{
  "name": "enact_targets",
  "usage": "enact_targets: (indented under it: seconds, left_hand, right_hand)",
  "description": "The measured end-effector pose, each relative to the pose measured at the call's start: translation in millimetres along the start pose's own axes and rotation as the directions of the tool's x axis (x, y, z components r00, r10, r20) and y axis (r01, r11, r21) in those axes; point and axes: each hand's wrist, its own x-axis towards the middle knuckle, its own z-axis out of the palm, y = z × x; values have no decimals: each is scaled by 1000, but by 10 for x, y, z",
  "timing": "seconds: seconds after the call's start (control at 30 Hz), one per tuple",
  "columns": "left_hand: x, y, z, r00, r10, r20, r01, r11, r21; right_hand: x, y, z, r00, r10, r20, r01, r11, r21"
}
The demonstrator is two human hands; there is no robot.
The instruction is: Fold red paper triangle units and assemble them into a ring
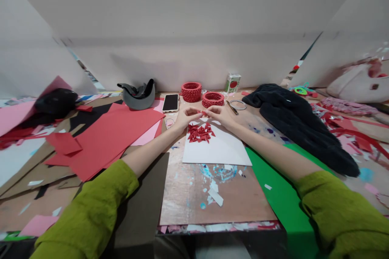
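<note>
My left hand (189, 115) and my right hand (221, 115) meet at the far edge of a white sheet (217, 147). Between their fingertips is a small piece of red paper (203, 113), pinched from both sides; its exact shape is too small to make out. Just below the hands, a pile of little folded red paper pieces (200, 132) lies on the sheet. Behind them stand two round red containers with a bumpy surface, one taller (191, 92) and one lower (212, 98).
Red paper sheets (112, 139), a phone (170, 103) and a grey cap (139, 96) lie to the left. On the right are a dark cloth (291, 117), scissors (232, 107), a ring (238, 105), a small box (233, 83) and green paper (282, 186). White scraps (215, 196) dot the wooden board (188, 206).
</note>
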Motion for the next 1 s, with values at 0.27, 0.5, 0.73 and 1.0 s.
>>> enact_targets:
  seconds: [0.27,0.5,0.73,1.0]
  left_hand:
    - [-27,29,10,1000,-8,12,8,1000,11]
    - [-28,24,3,999,-17,34,16,1000,16]
    - [-12,2,-5,999,-8,32,8,1000,-1]
    - [4,-13,-17,999,-5,34,7,999,-37]
  right_hand:
    - [21,62,-4,1000,-20,-19,19,999,-46]
    - [26,47,-1,996,-76,-38,68,983,-173]
    - [-15,-26,21,974,-219,-53,184,909,-375]
    - [-76,-96,92,926,-376,-29,299,780,-550]
